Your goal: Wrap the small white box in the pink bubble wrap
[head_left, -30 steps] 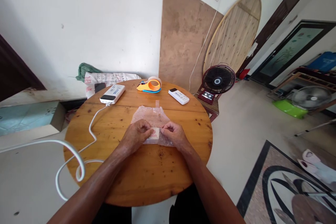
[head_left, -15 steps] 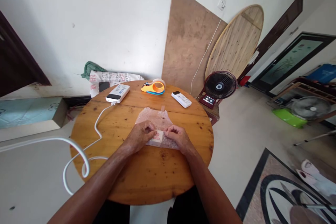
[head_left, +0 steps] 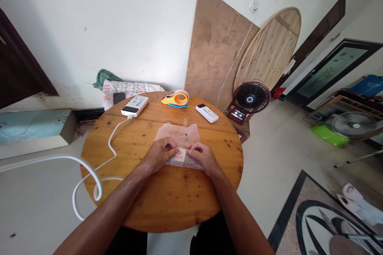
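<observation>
A sheet of bubble wrap [head_left: 176, 133] lies in the middle of a round wooden table [head_left: 167, 195], with a strip of tape at its far edge. My left hand [head_left: 160, 152] and my right hand [head_left: 202, 155] rest side by side on the near edge of the wrap. Both hands have their fingers curled and pinched on a small white box with red print [head_left: 180, 155], which sits between them inside the wrap.
An orange and blue tape dispenser [head_left: 176, 99], a white remote [head_left: 207, 113] and a white power bank [head_left: 135, 105] with a white cable [head_left: 89, 171] lie on the table's far and left parts. A small fan [head_left: 250, 98] stands to the right beyond the table.
The view has shifted a little between the earliest frame and now. Both hands stay on the small box and wrap, with only slight finger movement.
</observation>
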`<state>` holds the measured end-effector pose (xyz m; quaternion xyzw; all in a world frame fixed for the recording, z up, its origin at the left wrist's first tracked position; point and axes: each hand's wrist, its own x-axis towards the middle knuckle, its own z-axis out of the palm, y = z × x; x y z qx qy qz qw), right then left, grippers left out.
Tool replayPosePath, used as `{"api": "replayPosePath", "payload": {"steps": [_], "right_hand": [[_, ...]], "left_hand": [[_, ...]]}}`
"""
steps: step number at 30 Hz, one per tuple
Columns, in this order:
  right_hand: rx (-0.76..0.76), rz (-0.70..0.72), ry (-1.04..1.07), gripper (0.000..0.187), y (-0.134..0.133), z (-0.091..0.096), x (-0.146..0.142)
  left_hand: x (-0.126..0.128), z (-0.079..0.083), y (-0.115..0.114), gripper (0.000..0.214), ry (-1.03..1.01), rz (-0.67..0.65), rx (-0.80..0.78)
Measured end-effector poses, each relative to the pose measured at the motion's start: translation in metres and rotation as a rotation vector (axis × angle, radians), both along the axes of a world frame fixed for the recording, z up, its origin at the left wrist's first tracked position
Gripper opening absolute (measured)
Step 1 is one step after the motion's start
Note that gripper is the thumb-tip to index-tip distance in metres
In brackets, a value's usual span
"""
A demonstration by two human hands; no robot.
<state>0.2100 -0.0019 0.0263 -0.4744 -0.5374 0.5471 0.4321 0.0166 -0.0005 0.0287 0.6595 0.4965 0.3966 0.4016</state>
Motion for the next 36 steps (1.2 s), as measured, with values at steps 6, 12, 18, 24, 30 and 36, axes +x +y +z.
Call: {"api": "replayPosePath", "payload": {"steps": [6,12,18,24,30,36], "right_hand": [[-0.017,0.005,0.005,0.025,-0.0010,0.0024,-0.0005],[-0.004,0.009,0.009,0.027,-0.0012,0.0021,0.0010],[-0.003,0.036,0.017,0.030,0.0003,-0.0012,0.0028],[-0.001,0.014,0.008,0.028,0.0026,-0.0058,0.0022],[0.005,-0.012,-0.018,0.026,0.0013,-0.0030,0.0000],[0.023,0.016,-0.038,0.028,0.0004,-0.0044,-0.0031]], "left_hand": [[0.0002,0.0000,-0.0001,0.016,-0.032,-0.020,-0.038],[0.0006,-0.0028,-0.0003,0.018,-0.039,-0.023,-0.032],[0.0010,-0.0012,-0.0009,0.018,-0.048,-0.010,-0.025],[0.0017,-0.0006,-0.0006,0.017,-0.075,-0.017,-0.032],[0.0011,0.0004,-0.0013,0.015,-0.090,-0.033,-0.039],[0.0024,0.0010,-0.0008,0.016,-0.115,-0.037,-0.100]]}}
